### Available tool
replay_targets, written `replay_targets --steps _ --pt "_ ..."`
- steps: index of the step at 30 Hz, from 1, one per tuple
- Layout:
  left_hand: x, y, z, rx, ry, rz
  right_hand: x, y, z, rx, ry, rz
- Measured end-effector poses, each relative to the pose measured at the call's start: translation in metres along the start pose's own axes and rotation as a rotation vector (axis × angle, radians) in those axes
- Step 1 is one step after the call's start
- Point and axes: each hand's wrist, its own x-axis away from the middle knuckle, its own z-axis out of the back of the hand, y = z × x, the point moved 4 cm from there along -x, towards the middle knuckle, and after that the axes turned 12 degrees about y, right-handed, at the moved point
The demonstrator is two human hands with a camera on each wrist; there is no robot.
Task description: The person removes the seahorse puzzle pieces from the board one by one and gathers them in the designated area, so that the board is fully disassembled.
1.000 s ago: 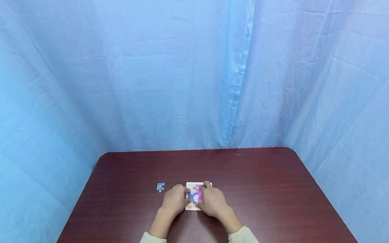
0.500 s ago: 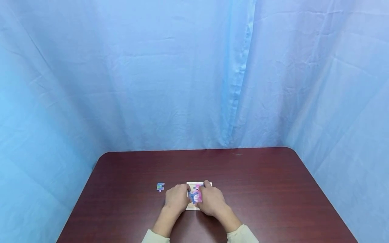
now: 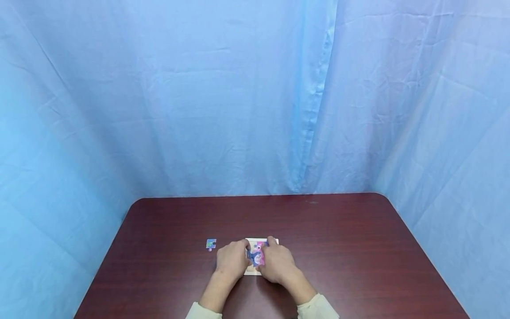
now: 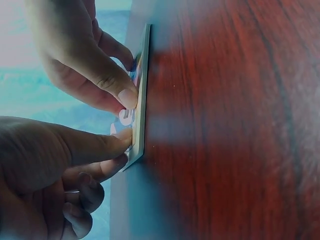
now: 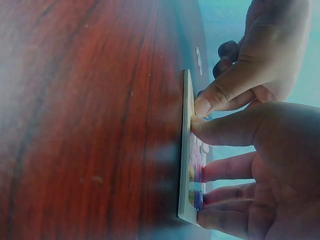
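A white-framed puzzle board (image 3: pixel 252 273) lies flat on the table between the hands, with pink, purple and blue puzzle pieces in it. My left hand (image 3: pixel 232 259) is at its left side, with thumb and forefinger pinching a blue puzzle piece (image 3: pixel 253 256) that is partly hidden by the fingers. My right hand (image 3: pixel 279 262) covers the right side; in the right wrist view, its fairly straight fingers (image 5: pixel 227 169) rest on the coloured pieces and its thumb presses near the left thumb. Bare pale backing shows at the board's upper and lower left.
One loose blue puzzle piece (image 3: pixel 210 243) with a green pattern lies left of the board. The dark red-brown table (image 3: pixel 338 239) has rounded far corners. Blue curtains (image 3: pixel 223 110) hang behind it and at both sides.
Over the last second my left hand has shifted slightly right, over the board's left edge. The right hand has stayed almost in place on the board, and the loose piece still lies to the left.
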Motion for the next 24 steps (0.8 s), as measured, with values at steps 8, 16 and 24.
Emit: replay_targets --steps 8,16,24 --pt "0.005 0.006 -0.001 0.028 0.027 -0.028 0.003 0.000 0.004 0.054 0.016 0.040" --pt "0.006 0.006 -0.001 0.047 0.036 -0.030 0.003 0.002 0.004 0.059 0.022 0.020" --pt "0.011 -0.002 0.002 0.066 0.015 -0.026 0.007 -0.003 0.001 0.044 0.020 0.047"
